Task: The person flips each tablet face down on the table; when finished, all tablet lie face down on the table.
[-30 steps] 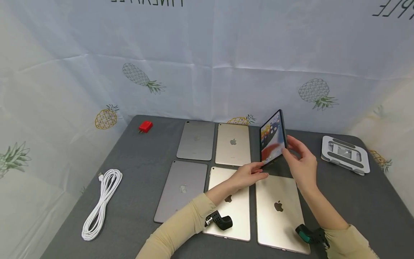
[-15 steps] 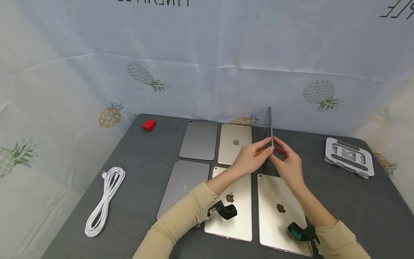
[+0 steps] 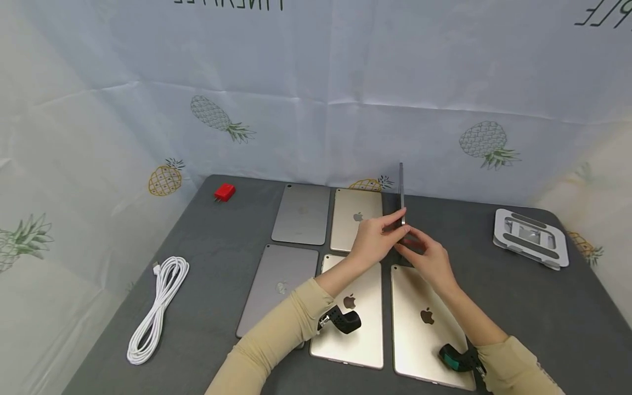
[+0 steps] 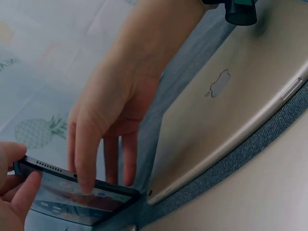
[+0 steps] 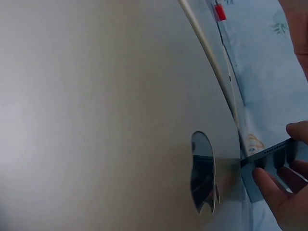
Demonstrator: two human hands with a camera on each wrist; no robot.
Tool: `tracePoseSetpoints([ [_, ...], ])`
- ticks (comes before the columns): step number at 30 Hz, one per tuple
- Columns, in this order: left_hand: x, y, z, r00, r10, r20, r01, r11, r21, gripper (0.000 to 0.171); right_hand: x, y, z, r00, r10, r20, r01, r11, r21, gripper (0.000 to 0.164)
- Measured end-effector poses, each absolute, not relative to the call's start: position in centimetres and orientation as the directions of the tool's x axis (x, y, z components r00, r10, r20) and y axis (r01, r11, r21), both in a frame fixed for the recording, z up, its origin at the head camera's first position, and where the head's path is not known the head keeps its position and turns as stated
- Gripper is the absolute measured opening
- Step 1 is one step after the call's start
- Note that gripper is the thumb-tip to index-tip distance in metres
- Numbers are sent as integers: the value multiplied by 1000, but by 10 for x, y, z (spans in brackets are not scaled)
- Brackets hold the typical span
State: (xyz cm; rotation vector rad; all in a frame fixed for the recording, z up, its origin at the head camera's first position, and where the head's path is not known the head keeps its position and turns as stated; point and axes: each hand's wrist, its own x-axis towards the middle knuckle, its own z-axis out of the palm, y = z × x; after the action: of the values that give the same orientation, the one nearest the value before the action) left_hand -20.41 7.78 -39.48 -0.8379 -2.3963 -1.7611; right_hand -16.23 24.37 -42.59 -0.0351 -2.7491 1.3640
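A dark-edged tablet point(image 3: 401, 189) is held up on its edge at the back of the table, seen almost edge-on from the head. In the left wrist view its lit screen point(image 4: 72, 195) shows app icons. My left hand point(image 3: 372, 240) pinches it along the near edge, thumb toward me. Close beside, my right hand point(image 3: 428, 262) has its fingers on both sides of the same edge, lower down. Below the right arm lies a gold tablet point(image 3: 427, 329), back up. Another gold tablet point(image 3: 349, 329) lies partly under the left forearm.
Also face down are a gold tablet point(image 3: 340, 219), a grey tablet point(image 3: 301, 214) and a purplish-grey tablet point(image 3: 276, 280). A white folded stand point(image 3: 530, 237) lies at right. At left are a coiled white cable point(image 3: 158, 310) and a red charger plug point(image 3: 224, 192). A pineapple-print curtain point(image 3: 296, 109) hangs behind.
The held tablet has swung from showing its screen to edge-on and shifted left. My right hand has come left, close against the left hand, which has risen slightly.
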Motion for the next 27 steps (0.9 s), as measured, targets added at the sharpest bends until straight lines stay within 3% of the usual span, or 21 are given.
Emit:
tracePoseSetpoints([
  [7, -205, 74, -402, -898, 325, 298, 354, 128, 927, 42, -170, 249, -435, -1000, -30, -6, -15, 646, -763, 66],
  [17, -203, 71, -410, -960, 175, 219, 213, -49, 976, 42, -175, 258, -445, -976, -138, 169, -216, 724, -655, 60],
  [27, -196, 74, -420, -978, 176, 115, 81, -188, 979, 49, -160, 277, -442, -969, -102, 227, -222, 765, -605, 51],
])
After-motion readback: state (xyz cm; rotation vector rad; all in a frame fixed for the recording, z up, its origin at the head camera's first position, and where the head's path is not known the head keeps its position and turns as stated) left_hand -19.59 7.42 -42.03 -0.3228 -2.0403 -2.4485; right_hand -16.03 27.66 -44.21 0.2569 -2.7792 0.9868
